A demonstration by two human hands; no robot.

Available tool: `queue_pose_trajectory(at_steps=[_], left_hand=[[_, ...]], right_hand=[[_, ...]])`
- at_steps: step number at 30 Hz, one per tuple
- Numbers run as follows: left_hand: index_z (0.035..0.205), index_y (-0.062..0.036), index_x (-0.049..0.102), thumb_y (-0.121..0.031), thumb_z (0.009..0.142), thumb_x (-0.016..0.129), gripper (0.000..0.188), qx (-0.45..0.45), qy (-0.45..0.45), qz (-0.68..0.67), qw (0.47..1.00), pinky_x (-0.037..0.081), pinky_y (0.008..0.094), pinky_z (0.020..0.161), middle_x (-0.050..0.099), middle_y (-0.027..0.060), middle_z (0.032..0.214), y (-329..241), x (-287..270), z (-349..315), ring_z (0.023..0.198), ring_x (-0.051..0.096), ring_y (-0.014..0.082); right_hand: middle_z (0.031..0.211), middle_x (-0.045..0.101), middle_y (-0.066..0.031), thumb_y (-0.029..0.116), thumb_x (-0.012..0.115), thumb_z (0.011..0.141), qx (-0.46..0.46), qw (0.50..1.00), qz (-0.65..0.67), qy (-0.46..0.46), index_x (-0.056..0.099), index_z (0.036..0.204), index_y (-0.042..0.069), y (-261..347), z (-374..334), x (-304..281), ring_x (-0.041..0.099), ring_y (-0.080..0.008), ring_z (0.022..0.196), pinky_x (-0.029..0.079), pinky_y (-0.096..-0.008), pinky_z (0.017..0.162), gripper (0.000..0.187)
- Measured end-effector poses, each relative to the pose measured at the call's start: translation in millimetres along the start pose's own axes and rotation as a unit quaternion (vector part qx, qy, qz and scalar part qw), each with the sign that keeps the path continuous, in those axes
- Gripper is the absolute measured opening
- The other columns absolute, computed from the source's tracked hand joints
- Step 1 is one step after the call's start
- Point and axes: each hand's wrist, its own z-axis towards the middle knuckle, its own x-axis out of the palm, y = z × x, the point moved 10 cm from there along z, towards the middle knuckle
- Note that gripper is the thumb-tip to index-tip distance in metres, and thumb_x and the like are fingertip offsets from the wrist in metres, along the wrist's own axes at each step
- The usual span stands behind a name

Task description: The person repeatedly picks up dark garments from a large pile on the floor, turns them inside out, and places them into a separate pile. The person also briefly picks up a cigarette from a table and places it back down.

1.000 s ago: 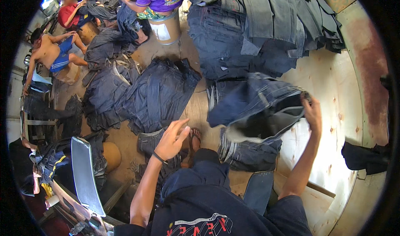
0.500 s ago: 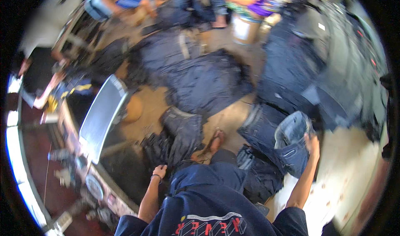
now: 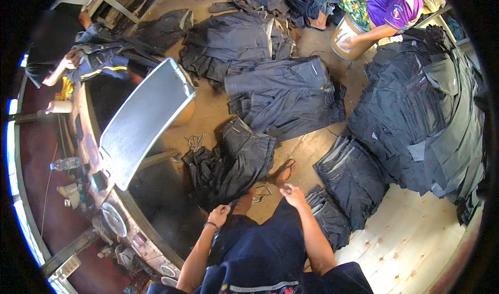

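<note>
My left hand point(image 3: 219, 215) is closed over the dark cloth at my left knee; what its fingers grip, if anything, is hidden. Above my other knee, my right hand point(image 3: 294, 195) has its fingers bent into a pinch, and I cannot make out anything between them. Dark trousers point(image 3: 244, 151) lie crumpled just ahead of my left hand. To the right of my right hand sit a stack of folded dark jeans point(image 3: 356, 177) and a smaller folded pile point(image 3: 328, 218). Farther ahead, more dark trousers point(image 3: 286, 94) are spread over the floor.
A pale board point(image 3: 148, 120) stands tilted at the left beside a long bench point(image 3: 96, 154) bearing a bottle point(image 3: 66, 163). A large heap of dark garments point(image 3: 416, 112) fills the right. One person point(image 3: 382, 16) sits at the far right; another point(image 3: 57, 50) handles cloth at the far left.
My right hand has let go of the jeans at the right and moved left to my knee. My left hand has shifted slightly right. The whole view has also shifted.
</note>
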Motion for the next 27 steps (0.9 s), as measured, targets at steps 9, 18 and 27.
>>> queue_pose_trajectory(at_steps=[9, 18, 27], left_hand=[[0.111, -0.0054, 0.066, -0.028, 0.095, 0.062, 0.029, -0.003, -0.056, -0.017, 0.998, 0.055, 0.0407, 0.073, 0.071, 0.0195, 0.094, 10.5, -20.2, 23.8, 0.087, 0.07, 0.0341], [0.102, -0.0043, 0.071, -0.022, 0.092, 0.063, 0.022, -0.118, -0.121, 0.077, 0.983, 0.05, 0.0336, 0.061, 0.068, 0.0118, 0.09, 19.9, -17.2, 77.6, 0.075, 0.065, 0.0229], [0.144, 0.0076, 0.033, -0.041, 0.084, 0.076, 0.088, 0.129, -0.047, 0.076, 0.988, 0.034, 0.0438, 0.113, 0.046, 0.0297, 0.139, -83.5, 48.9, 235.4, 0.132, 0.044, 0.0406]], right_hand=[[0.109, 0.072, -0.0175, 0.038, 0.077, 0.081, 0.116, 0.987, 0.056, -0.092, 0.057, 0.128, -0.001, -81.4, 230.9, 119.1, 0.07, -0.031, 0.099, 0.052, -0.0387, 0.09, 0.064], [0.104, 0.071, -0.0169, 0.035, 0.087, 0.071, 0.024, 0.914, 0.243, -0.323, 0.06, 0.118, -0.008, -131.7, 373.6, 163.3, 0.068, -0.0268, 0.097, 0.052, -0.0408, 0.087, 0.069], [0.083, 0.069, -0.0254, 0.057, 0.071, 0.078, -0.005, 0.993, -0.076, -0.088, 0.063, 0.087, -0.002, -9.1, 366.9, 240.9, 0.07, -0.0365, 0.08, 0.056, -0.0473, 0.072, 0.06]])
